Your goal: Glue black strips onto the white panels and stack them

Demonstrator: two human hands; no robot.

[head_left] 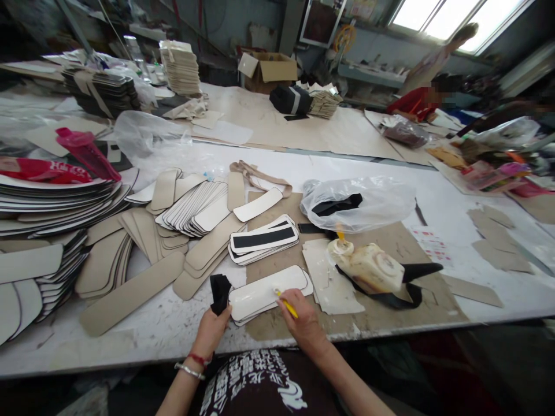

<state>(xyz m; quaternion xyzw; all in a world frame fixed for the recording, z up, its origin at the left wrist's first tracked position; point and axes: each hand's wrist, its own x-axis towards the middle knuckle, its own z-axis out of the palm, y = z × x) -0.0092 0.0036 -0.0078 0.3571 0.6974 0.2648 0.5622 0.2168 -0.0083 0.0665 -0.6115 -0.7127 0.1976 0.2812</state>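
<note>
By the front edge of the worktop (162,326), about midway along, a white panel (260,294) lies on another. I see the right hand (302,320) with its fingers closed round a yellow brush (289,306), the tip at the panel's face. The left hand (213,329) pinches a black strip (220,294) beside the panel's left end. Beige strips (134,294) spread toward the worktop's left edge; rightward lies a yellowed container (375,268).

upper right: bright window (459,23) | below it: bench (368,75) | top centre: grey wall (234,20), dark pillar (289,26) | middle: white table (295,164)
</note>
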